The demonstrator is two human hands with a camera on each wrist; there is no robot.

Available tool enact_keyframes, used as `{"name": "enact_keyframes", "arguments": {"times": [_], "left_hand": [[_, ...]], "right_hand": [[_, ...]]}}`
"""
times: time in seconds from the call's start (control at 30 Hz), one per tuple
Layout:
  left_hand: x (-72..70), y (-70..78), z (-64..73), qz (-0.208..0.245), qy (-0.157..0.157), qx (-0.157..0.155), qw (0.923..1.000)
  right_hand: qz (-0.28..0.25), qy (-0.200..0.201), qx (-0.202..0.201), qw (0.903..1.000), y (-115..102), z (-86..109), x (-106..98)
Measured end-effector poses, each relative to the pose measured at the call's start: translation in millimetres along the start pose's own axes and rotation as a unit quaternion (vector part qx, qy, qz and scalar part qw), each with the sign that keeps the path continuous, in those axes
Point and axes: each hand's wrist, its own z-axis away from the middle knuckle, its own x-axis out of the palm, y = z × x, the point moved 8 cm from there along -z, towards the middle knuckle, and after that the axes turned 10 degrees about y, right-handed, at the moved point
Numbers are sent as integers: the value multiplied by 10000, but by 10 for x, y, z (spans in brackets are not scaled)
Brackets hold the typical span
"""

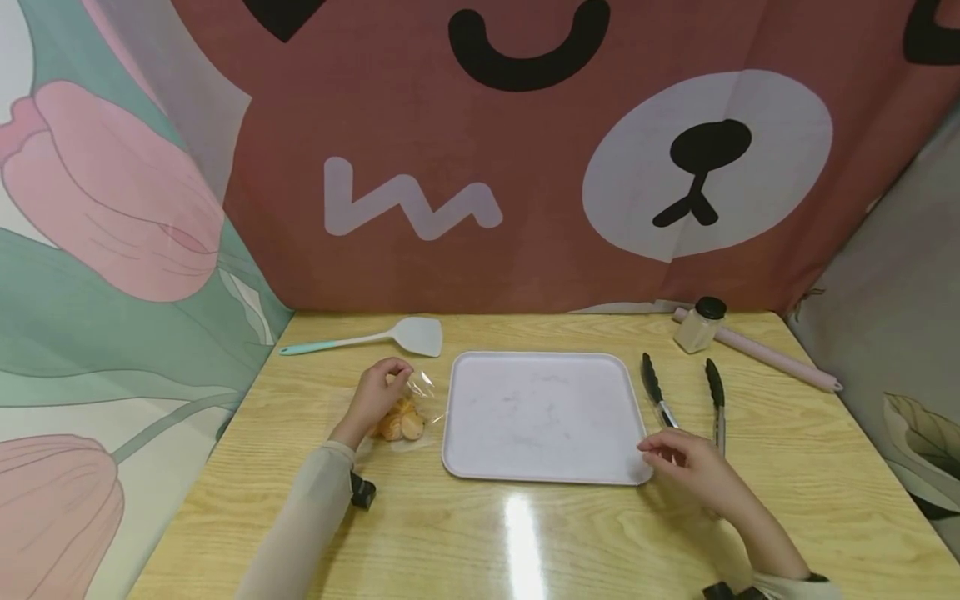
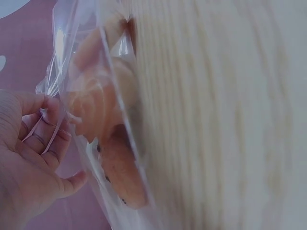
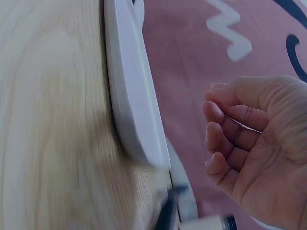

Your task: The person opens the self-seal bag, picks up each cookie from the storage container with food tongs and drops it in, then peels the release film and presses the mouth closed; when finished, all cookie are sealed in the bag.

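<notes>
At the left of the head view, my left hand [image 1: 378, 393] pinches the top edge of a clear plastic bag [image 1: 429, 398]. Inside are several pieces of golden-brown bread [image 1: 408, 422], and the bag lies low over the wooden table. The left wrist view shows thin folds of the bag [image 2: 60, 72] caught at the fingers, with the bread [image 2: 98, 108] behind the film. My right hand [image 1: 697, 468] hovers by the near right corner of a white tray [image 1: 543, 417]. Its fingers curl loosely in the right wrist view, with nothing between them.
A white spatula [image 1: 418, 336] with a mint handle lies behind the bag. Black-tipped tongs [image 1: 652, 385] lie right of the tray, partly hidden by my right hand. A black-lidded jar [image 1: 699, 327] stands at the back right beside a pink rod [image 1: 780, 358]. Printed cloth hangs behind the table.
</notes>
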Motion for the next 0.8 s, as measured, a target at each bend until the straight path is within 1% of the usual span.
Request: {"name": "enact_keyframes", "arguments": {"times": [0.07,0.2,0.3,0.5,0.7,0.8], "left_hand": [[-19,5,1,39,17,-8,10000],[-80,28,-12,62,176,48,9998],[-129,62,-20,16,297,171,9994],[-229,194,-8,56,446,297,9985],[-329,360,2,135,648,473,9967],[-369,424,6,139,749,529,9957]], "right_hand": [[-183,-58,-193,9996,-71,-72,114],[-442,-98,-634,9970,-221,-211,331],[-607,-161,-799,9948,-311,-289,482],[-947,-346,-850,9913,-435,-387,724],[-1143,-617,-881,9876,-550,-447,878],[-1174,-732,-888,9864,-575,-470,935]]}}
